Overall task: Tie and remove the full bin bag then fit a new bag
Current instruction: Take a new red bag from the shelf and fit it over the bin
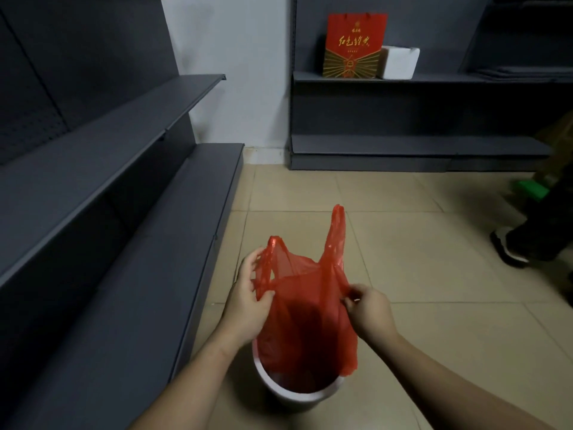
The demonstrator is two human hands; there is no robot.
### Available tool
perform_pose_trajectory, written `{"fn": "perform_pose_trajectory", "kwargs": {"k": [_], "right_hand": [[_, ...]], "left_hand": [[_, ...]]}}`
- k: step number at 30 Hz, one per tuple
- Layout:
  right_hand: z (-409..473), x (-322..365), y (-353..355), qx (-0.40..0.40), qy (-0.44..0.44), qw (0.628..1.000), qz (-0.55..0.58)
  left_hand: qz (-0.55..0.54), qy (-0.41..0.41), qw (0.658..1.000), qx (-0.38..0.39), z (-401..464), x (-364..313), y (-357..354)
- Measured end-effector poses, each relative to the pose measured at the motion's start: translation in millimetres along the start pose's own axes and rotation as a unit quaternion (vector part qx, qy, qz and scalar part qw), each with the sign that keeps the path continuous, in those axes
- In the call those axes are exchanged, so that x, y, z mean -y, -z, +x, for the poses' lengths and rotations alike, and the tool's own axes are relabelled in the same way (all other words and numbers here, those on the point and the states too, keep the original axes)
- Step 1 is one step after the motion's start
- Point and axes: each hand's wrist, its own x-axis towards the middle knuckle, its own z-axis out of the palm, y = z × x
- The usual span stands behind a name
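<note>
Over the white bin [280, 389], both hands pinched a thin red bag [305, 308]: left hand [248, 301] gripped one handle side, right hand [369, 311] the opposite edge. Bag hung partly inside the bin, mouth not yet folded over the rim. No full bag visible; fitting appeared to be the step remaining. Beige tiled floor [418, 252], grey shelving [124, 141] alongside.

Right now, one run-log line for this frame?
stage: fitting new bag | left hand: gripping red bag edge | right hand: pinching opposite edge | bag: hanging into white bin, not over rim
</note>
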Motion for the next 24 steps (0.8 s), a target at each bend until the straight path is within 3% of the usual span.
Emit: {"fn": "perform_pose_trajectory", "kwargs": {"k": [6,15,24], "right_hand": [[-13.8,-16.1,-25.5,-0.011,-0.037,0.990,0.139],[0.9,0.7,-43.9,-0.016,-0.004,0.971,0.238],[-4.4,-48.4,-57.7,0.030,-0.056,0.988,0.142]], "left_hand": [[-0.022,0.018,0.999,-0.021,-8.8,21.1,10.9],[-0.030,-0.008,0.998,-0.055,1.1,18.9,12.5],[-0.015,0.039,0.999,-0.027,-8.7,55.8,-8.6]]}}
